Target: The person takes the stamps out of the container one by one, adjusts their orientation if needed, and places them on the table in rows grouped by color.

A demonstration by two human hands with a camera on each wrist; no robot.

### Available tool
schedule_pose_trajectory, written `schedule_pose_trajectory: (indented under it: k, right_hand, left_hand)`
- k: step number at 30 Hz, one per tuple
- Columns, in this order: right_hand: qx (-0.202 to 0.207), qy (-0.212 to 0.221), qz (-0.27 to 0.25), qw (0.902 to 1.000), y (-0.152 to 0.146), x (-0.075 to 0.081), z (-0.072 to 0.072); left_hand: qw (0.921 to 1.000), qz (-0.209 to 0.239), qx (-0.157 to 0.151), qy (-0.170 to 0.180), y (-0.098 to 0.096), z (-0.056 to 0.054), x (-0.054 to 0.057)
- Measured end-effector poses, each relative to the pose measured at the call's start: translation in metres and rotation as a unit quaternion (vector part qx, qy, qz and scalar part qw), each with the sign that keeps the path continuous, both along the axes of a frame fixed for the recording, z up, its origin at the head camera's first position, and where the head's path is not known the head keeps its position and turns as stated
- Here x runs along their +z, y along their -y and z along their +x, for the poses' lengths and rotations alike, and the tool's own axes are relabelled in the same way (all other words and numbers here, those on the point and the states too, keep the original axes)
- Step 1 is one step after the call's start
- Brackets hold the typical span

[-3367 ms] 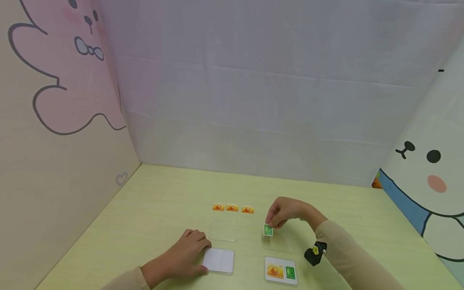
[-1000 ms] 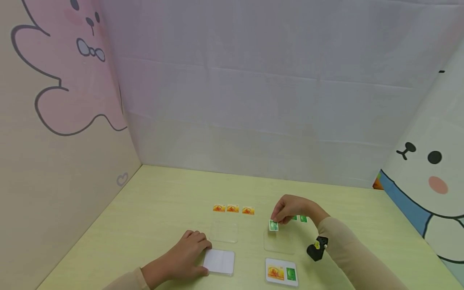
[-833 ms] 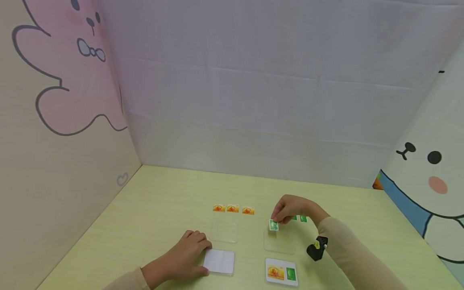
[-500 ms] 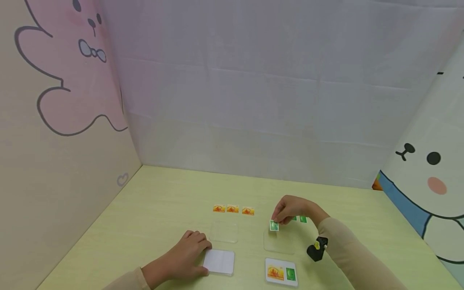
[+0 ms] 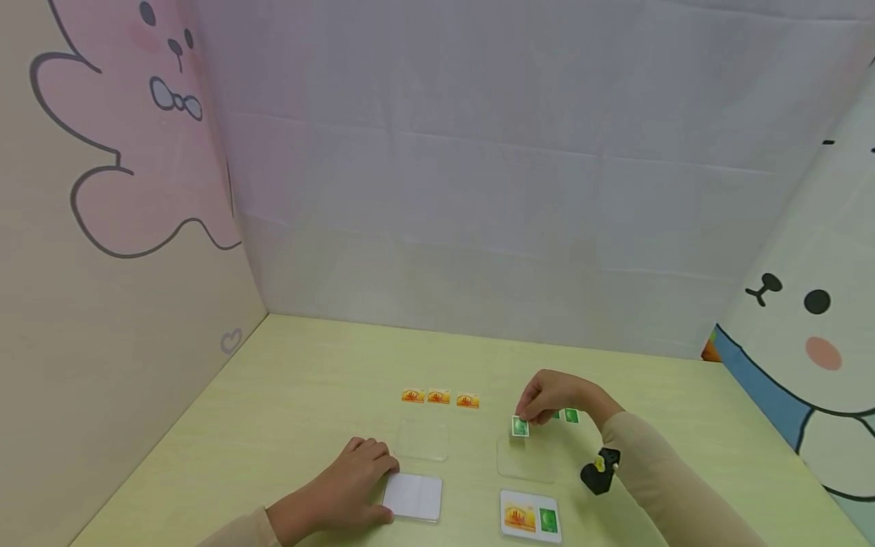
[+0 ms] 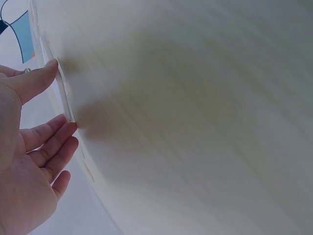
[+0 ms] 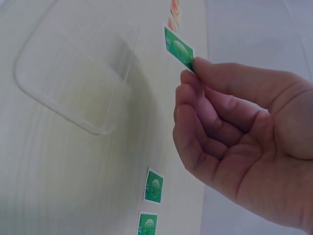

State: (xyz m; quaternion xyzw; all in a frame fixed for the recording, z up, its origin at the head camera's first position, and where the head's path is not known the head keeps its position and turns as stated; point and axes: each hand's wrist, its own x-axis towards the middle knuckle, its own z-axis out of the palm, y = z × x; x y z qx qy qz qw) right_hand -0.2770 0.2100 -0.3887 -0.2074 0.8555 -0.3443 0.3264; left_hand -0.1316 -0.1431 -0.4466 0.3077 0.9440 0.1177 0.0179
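A green postage stamp (image 7: pixel 179 49) with a white border is pinched between the thumb and index finger of my right hand (image 5: pixel 550 395). It hangs above the table, near the far edge of a clear plastic lid (image 5: pixel 526 460). Two more green stamps (image 7: pixel 154 186) lie on the table below that hand in the right wrist view. My left hand (image 5: pixel 352 482) holds a flat white case (image 5: pixel 413 497) by its edges, thumb on the near side and fingers on the far side. In the left wrist view, the case (image 6: pixel 64 95) appears nearly edge-on.
Three orange-yellow stamps (image 5: pixel 439 396) lie in a row farther back. Another clear lid (image 5: pixel 421 441) sits behind the white case. At the front right is a case (image 5: pixel 531 516) bearing one orange and one green stamp. White cloth (image 5: pixel 437 190) stands behind the table.
Compared with the oldest frame, my right hand has shifted slightly right and back with the stamp, uncovering green stamps behind it. My left hand stays in place on the white case.
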Motion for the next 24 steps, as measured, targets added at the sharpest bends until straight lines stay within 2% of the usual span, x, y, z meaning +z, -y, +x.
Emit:
schedule_pose_trajectory:
  k: [11, 24]
  right_hand:
    - [-0.001, 0.0, 0.0, 1.0, -0.0025, -0.0009, -0.004]
    - [0.0, -0.002, -0.004, 1.0, -0.0045, -0.0008, -0.006]
  left_hand:
    - [1.0, 0.008, 0.001, 0.003, -0.0004, 0.0018, 0.0039]
    - [1.0, 0.008, -0.001, -0.004, 0.0008, 0.0011, 0.0011]
